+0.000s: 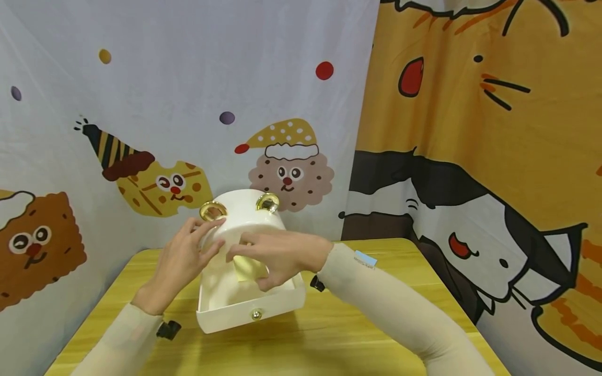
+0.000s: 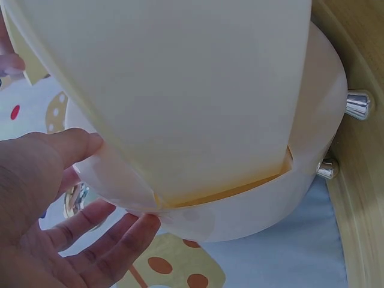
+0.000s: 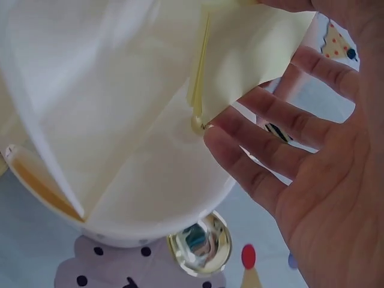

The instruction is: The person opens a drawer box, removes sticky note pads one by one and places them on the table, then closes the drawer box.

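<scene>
A white rounded storage box (image 1: 244,204) stands on the table with its white drawer (image 1: 284,303) pulled out toward me. Beside the box's left edge is my left hand (image 1: 178,266), fingers spread and fingertips touching the shell below a gold ring-shaped ear (image 1: 204,211). Over the drawer, my right hand (image 1: 287,256) pinches a pale yellow sheaf of paper (image 3: 252,51) between thumb and fingers. The sheaf's layers part slightly along one edge in the right wrist view. A gold knob (image 1: 256,314) sits on the drawer front.
The wood-grain table (image 1: 348,334) extends around the box. A cartoon-printed cloth (image 1: 178,78) hangs behind it, with an orange one (image 1: 470,115) at the right. Shiny metal feet (image 2: 359,105) show under the box in the left wrist view.
</scene>
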The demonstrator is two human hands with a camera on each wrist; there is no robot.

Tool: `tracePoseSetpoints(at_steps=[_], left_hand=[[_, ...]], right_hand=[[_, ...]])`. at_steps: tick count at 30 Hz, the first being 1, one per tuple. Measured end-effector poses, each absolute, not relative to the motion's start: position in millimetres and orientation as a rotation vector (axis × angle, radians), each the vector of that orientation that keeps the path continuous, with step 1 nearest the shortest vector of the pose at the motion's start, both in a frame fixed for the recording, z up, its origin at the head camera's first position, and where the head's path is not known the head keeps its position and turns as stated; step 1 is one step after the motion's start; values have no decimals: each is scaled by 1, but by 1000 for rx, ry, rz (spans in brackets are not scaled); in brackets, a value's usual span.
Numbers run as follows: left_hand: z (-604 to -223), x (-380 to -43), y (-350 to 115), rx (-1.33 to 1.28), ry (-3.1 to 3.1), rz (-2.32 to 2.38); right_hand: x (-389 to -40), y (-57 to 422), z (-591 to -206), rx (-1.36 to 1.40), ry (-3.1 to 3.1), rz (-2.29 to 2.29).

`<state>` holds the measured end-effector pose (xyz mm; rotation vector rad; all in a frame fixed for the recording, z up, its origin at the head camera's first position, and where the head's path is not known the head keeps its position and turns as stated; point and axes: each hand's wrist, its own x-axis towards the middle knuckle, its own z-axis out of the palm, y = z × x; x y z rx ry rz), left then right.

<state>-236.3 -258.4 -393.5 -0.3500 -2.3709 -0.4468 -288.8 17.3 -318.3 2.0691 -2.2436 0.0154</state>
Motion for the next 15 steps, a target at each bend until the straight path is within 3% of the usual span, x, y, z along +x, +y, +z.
tracePoseSetpoints(at_steps=[15], left_hand=[[-393, -237, -259, -354, -2368, -441]], right_hand=[[-291, 54, -323, 1984, -2309, 234]])
